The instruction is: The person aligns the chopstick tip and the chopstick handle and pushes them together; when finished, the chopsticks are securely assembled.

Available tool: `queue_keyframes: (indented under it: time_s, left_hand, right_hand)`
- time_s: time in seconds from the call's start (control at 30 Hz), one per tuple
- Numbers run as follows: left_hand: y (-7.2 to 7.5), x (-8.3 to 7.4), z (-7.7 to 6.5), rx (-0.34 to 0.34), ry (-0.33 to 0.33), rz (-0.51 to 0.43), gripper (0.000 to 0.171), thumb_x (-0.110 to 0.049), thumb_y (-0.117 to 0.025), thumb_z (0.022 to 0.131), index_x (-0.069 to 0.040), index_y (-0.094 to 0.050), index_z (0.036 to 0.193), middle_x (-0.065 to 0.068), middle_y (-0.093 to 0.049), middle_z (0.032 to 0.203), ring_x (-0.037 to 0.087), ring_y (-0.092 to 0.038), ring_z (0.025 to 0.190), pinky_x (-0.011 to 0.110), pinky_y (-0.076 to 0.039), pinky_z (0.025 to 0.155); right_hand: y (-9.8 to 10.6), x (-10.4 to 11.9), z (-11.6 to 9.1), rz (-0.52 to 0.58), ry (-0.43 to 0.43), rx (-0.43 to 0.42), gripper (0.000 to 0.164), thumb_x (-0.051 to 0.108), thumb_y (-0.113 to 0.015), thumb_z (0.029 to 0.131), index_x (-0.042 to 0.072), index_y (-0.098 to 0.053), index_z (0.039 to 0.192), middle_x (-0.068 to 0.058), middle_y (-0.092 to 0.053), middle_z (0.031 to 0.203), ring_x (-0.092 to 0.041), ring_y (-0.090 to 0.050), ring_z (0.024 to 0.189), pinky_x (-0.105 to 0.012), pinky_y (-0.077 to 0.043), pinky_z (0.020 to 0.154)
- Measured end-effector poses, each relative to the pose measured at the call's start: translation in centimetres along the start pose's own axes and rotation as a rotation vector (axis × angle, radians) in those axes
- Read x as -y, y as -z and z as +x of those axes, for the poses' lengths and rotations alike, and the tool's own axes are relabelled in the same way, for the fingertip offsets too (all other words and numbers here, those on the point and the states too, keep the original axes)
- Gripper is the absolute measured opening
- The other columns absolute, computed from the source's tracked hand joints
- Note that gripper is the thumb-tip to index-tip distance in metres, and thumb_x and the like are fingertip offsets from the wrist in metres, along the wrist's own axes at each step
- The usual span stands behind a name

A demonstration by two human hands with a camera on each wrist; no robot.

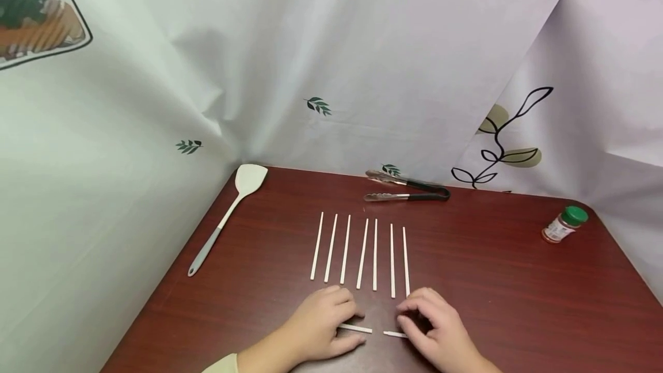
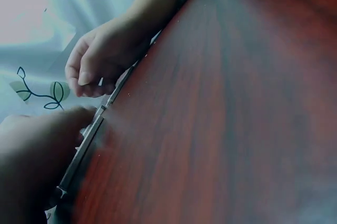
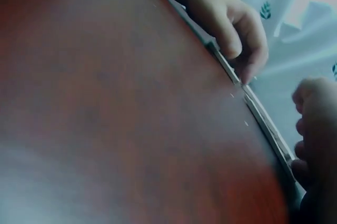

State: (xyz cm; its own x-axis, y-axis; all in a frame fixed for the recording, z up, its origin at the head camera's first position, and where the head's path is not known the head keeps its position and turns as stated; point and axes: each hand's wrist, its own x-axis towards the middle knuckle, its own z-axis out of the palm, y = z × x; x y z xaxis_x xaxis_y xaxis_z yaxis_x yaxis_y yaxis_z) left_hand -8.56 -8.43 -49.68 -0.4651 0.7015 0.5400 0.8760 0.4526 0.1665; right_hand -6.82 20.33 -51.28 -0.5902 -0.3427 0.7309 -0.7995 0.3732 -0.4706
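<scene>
My left hand (image 1: 327, 321) lies over a thin white stick (image 1: 356, 328), thumb and forefinger spread apart on either side of it. Its far end is hidden under the palm. Facing that stick, with a small gap between, is the tip of another white stick (image 1: 395, 334) with a narrower end. My right hand (image 1: 437, 327) rests over it, fingers loosely bent, and covers the rest. In the left wrist view the right hand (image 2: 108, 58) has no visible pinch on the stick. Several more white sticks (image 1: 375, 255) lie beyond both hands in a row, roughly parallel.
A white spatula (image 1: 228, 214) with a grey handle lies at the table's left side. Black-handled metal tongs (image 1: 414, 195) lie spread near the back edge. Toward the right back corner stands a small green-capped jar (image 1: 561, 226). Patterned white cloth (image 1: 393, 73) hangs behind the dark red table (image 1: 492, 281).
</scene>
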Motion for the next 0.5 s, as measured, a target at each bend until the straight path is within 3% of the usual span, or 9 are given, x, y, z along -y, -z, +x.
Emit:
queue_keyframes:
  time_s: [0.13,0.23,0.4,0.5]
  left_hand:
    - [0.04,-0.05,-0.41,0.033,0.015,-0.003,0.023,-0.039,-0.089,0.083,-0.025,-0.076,0.096,-0.014,-0.059,0.092,0.006,-0.058,0.085,0.027,-0.051,0.076]
    - [-0.05,-0.05,-0.38,0.042,0.005,-0.003,0.016,-0.034,-0.088,0.086,-0.025,-0.076,0.092,-0.014,-0.059,0.088,0.005,-0.059,0.082,0.027,-0.050,0.076]
    - [-0.07,-0.17,-0.28,0.030,-0.018,0.016,0.016,-0.030,-0.087,0.087,-0.025,-0.072,0.087,-0.015,-0.058,0.084,0.003,-0.058,0.077,0.025,-0.049,0.074]
    - [-0.03,-0.27,-0.19,0.041,-0.026,0.040,0.016,-0.030,-0.085,0.089,-0.024,-0.070,0.089,-0.014,-0.059,0.086,0.004,-0.058,0.079,0.025,-0.049,0.076]
  right_hand:
    - [-0.14,0.14,-0.55,0.013,0.092,0.132,0.030,0.019,-0.090,0.084,0.017,-0.077,0.111,0.009,-0.067,0.105,-0.009,-0.060,0.097,-0.020,-0.044,0.087]
    - [-0.15,0.09,-0.52,0.004,0.140,0.195,0.029,0.023,-0.093,0.083,0.022,-0.078,0.107,0.014,-0.065,0.104,-0.005,-0.055,0.097,-0.019,-0.042,0.087]
    - [-0.27,-0.08,-0.36,0.009,0.190,0.193,0.014,0.022,-0.089,0.088,0.028,-0.078,0.095,0.017,-0.061,0.096,-0.001,-0.050,0.092,-0.018,-0.039,0.084]
    - [-0.33,-0.10,-0.36,0.001,0.189,0.186,0.010,0.023,-0.085,0.092,0.028,-0.076,0.094,0.018,-0.061,0.095,0.000,-0.050,0.091,-0.019,-0.039,0.084]
